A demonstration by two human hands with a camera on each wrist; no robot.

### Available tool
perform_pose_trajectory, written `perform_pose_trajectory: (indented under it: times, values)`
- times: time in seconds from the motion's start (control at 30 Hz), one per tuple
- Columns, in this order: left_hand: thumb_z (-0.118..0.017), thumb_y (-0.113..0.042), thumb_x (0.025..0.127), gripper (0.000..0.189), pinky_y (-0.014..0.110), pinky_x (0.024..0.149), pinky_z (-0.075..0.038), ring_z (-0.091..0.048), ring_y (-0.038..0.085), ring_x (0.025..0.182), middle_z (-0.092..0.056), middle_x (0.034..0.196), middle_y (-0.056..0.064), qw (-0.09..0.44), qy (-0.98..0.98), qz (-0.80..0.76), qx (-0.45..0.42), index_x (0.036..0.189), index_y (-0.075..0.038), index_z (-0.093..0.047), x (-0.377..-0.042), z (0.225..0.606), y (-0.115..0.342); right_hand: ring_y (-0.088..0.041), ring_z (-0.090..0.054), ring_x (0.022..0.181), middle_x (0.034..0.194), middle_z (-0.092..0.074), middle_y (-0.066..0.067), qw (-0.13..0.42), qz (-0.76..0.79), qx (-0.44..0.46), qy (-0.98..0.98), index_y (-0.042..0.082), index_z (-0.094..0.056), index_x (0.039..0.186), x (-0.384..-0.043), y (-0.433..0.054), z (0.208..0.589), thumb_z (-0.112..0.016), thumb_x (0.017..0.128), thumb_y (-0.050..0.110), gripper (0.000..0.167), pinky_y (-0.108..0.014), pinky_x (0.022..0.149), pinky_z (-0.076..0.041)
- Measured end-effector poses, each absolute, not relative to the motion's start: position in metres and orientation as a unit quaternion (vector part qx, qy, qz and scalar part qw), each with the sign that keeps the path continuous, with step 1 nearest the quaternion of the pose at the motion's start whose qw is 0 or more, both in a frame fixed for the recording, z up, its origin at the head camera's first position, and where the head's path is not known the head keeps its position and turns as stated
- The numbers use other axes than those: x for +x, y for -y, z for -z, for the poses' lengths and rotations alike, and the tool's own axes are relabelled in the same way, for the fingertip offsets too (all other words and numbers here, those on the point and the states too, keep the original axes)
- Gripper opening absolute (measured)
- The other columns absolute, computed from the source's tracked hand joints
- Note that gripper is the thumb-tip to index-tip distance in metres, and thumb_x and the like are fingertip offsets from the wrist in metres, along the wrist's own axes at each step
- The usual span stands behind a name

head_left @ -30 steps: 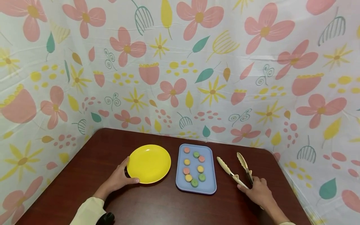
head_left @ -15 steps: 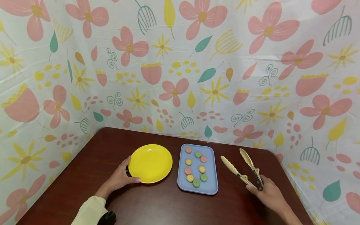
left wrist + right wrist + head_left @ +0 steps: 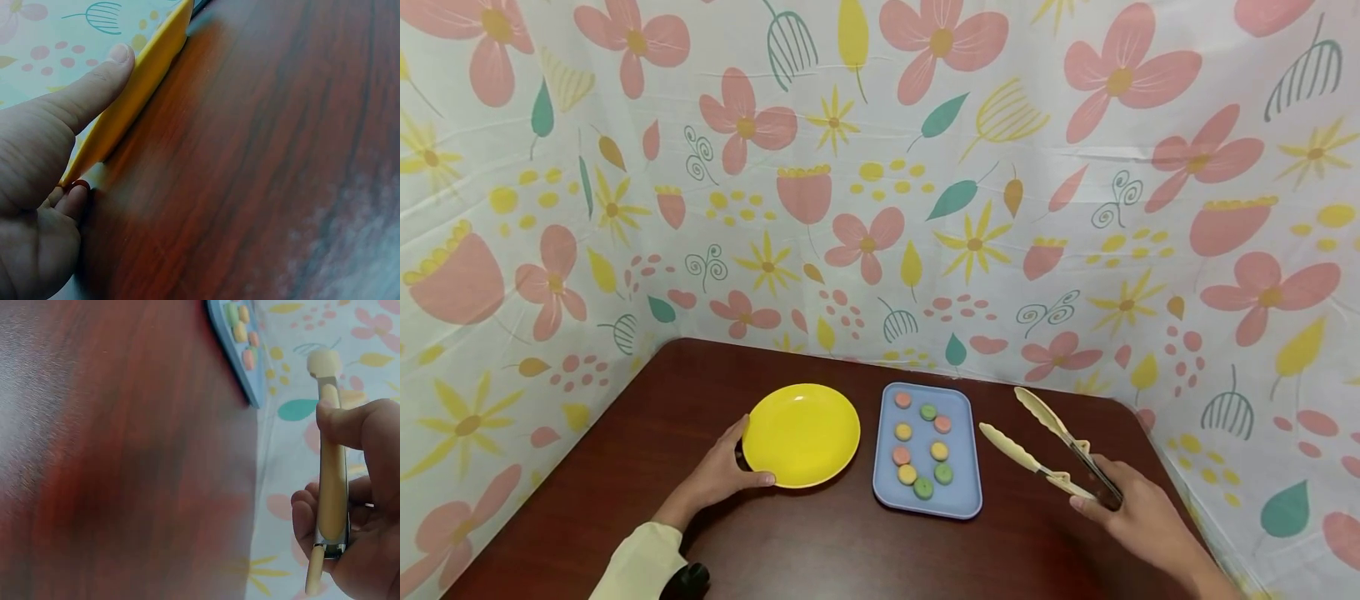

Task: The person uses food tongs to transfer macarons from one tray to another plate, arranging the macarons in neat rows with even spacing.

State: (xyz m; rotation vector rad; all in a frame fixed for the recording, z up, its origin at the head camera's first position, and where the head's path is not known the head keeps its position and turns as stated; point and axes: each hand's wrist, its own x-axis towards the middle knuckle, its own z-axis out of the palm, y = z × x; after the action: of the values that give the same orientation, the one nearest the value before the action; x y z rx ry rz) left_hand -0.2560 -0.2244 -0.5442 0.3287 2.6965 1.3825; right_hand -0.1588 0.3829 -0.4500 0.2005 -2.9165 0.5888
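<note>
On the left of the table, my left hand [image 3: 722, 471] holds the rim of a round yellow plate [image 3: 801, 436]. In the left wrist view its thumb [image 3: 103, 84] lies along the plate's edge, with other fingers partly hidden below. My right hand [image 3: 1142, 512] grips a pair of tongs [image 3: 1011, 446] with cream tips, spread apart with nothing between them. The right wrist view has the thumb pressed on the tongs' cream handle [image 3: 332, 487] and fingers curled around it. Between the hands lies a blue rectangular tray [image 3: 958, 500] bearing several small round pink, yellow and green macaron-like pieces.
The dark reddish-brown wooden table [image 3: 850, 550] meets a flower-printed cloth [image 3: 880, 183] at its back and sides. The plate stands left of the tray, a short gap apart. Below the left sleeve [image 3: 640, 562] is a black object [image 3: 685, 581].
My right hand has shifted rightward, and the tongs have turned so their tips point more to the left, toward the tray. The left hand and plate stay together in place.
</note>
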Motion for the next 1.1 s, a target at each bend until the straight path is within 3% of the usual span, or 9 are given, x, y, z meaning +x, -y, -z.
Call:
perform_pose_trajectory:
  times: [0.17, 0.27, 0.4, 0.5, 0.67, 0.87, 1.1]
  values:
    - [-0.092, -0.044, 0.073, 0.126, 0.068, 0.112, -0.031, -0.024, 0.048, 0.149, -0.017, 0.166, 0.026, 0.044, -0.881, -0.459, 0.11, 0.164, -0.003, -0.013, -0.256, 0.545, 0.224, -0.002, -0.048, 0.074, 0.086, -0.053, 0.005, 0.074, -0.201, 0.089, 0.973, -0.003, -0.058, 0.139, -0.157, -0.377, 0.438, -0.081, 0.088, 0.04, 0.071, -0.028, 0.065, -0.04]
    - [-0.092, -0.044, 0.073, 0.126, 0.069, 0.112, -0.031, -0.024, 0.048, 0.149, -0.017, 0.166, 0.026, 0.043, -0.881, -0.458, 0.11, 0.164, -0.004, -0.013, -0.256, 0.545, 0.225, -0.006, -0.058, 0.081, 0.103, -0.064, -0.001, 0.069, -0.207, 0.109, 0.97, -0.002, -0.06, 0.139, -0.157, -0.374, 0.434, -0.081, 0.088, 0.04, 0.07, -0.028, 0.067, -0.046]
    - [-0.092, -0.044, 0.074, 0.127, 0.069, 0.112, -0.03, -0.022, 0.049, 0.15, -0.016, 0.166, 0.027, 0.042, -0.882, -0.457, 0.11, 0.164, -0.002, -0.013, -0.256, 0.544, 0.225, -0.026, -0.069, 0.106, 0.13, -0.067, -0.014, 0.065, -0.199, 0.133, 0.969, -0.001, -0.063, 0.137, -0.158, -0.369, 0.432, -0.082, 0.086, 0.042, 0.07, -0.038, 0.079, -0.056]
    - [-0.091, -0.044, 0.074, 0.127, 0.069, 0.113, -0.029, -0.021, 0.049, 0.15, -0.016, 0.166, 0.027, 0.044, -0.882, -0.456, 0.114, 0.164, -0.001, -0.012, -0.256, 0.544, 0.225, -0.027, -0.068, 0.11, 0.126, -0.069, -0.01, 0.065, -0.187, 0.149, 0.969, -0.001, -0.064, 0.135, -0.159, -0.366, 0.433, -0.082, 0.085, 0.042, 0.069, -0.039, 0.08, -0.056]
    - [-0.091, -0.044, 0.075, 0.126, 0.067, 0.113, -0.03, -0.022, 0.048, 0.15, -0.016, 0.167, 0.026, 0.045, -0.881, -0.456, 0.117, 0.164, -0.003, -0.013, -0.256, 0.544, 0.224, -0.006, -0.064, 0.095, 0.114, -0.07, 0.004, 0.066, -0.187, 0.176, 0.964, -0.002, -0.067, 0.131, -0.162, -0.361, 0.437, -0.084, 0.084, 0.035, 0.062, -0.03, 0.072, -0.052]
    - [-0.091, -0.045, 0.074, 0.127, 0.067, 0.113, -0.03, -0.021, 0.048, 0.151, -0.015, 0.167, 0.026, 0.048, -0.883, -0.453, 0.115, 0.164, -0.003, -0.011, -0.256, 0.543, 0.225, -0.009, -0.067, 0.101, 0.115, -0.071, 0.008, 0.073, -0.182, 0.219, 0.956, 0.003, -0.071, 0.126, -0.164, -0.355, 0.444, -0.085, 0.084, 0.03, 0.052, -0.033, 0.078, -0.056]
    - [-0.092, -0.043, 0.074, 0.126, 0.068, 0.113, -0.03, -0.022, 0.048, 0.15, -0.016, 0.167, 0.025, 0.046, -0.879, -0.46, 0.114, 0.164, -0.004, -0.012, -0.257, 0.545, 0.225, 0.0, -0.059, 0.086, 0.106, -0.069, 0.013, 0.056, -0.189, 0.249, 0.948, 0.009, -0.072, 0.123, -0.168, -0.351, 0.451, -0.084, 0.086, 0.025, 0.042, -0.028, 0.068, -0.049]
